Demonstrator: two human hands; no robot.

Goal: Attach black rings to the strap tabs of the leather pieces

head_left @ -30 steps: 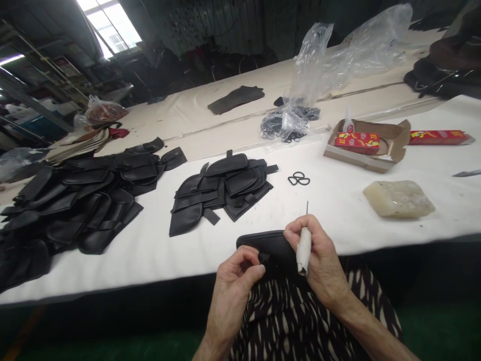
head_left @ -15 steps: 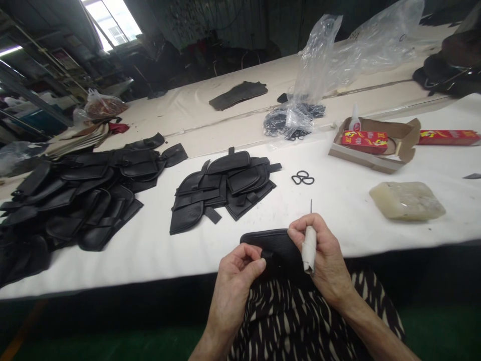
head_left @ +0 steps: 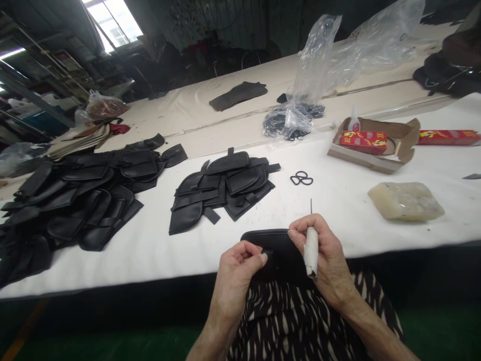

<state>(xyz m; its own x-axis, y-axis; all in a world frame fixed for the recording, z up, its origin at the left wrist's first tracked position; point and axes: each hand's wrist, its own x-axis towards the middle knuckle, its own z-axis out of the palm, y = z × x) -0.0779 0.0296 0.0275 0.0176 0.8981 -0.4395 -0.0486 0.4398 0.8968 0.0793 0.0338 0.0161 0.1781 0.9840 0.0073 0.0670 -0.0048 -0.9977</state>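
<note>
A black leather piece (head_left: 286, 258) with a rounded, piped edge is held at the table's front edge, over my lap. My left hand (head_left: 240, 268) pinches a short black strap on its face between thumb and index finger. In my right hand (head_left: 325, 253) is an awl (head_left: 311, 250), its handle wrapped in pale material and its thin metal shaft pointing away from me. The thumb and index finger of that hand also grip the top edge of the leather piece. Just beyond lie three black D-rings (head_left: 301, 178).
Stacked black leather pieces (head_left: 225, 183) lie ahead, with a larger heap (head_left: 86, 190) at left. On the right are a yellowish block (head_left: 406, 200) and a cardboard tray (head_left: 370, 155) holding a red box and a white bottle. A plastic bag (head_left: 289, 120) of black rings sits behind.
Both hands stay nearly in place. The awl's handle has shifted very slightly to the right, and the left fingers have moved a touch on the strap.
</note>
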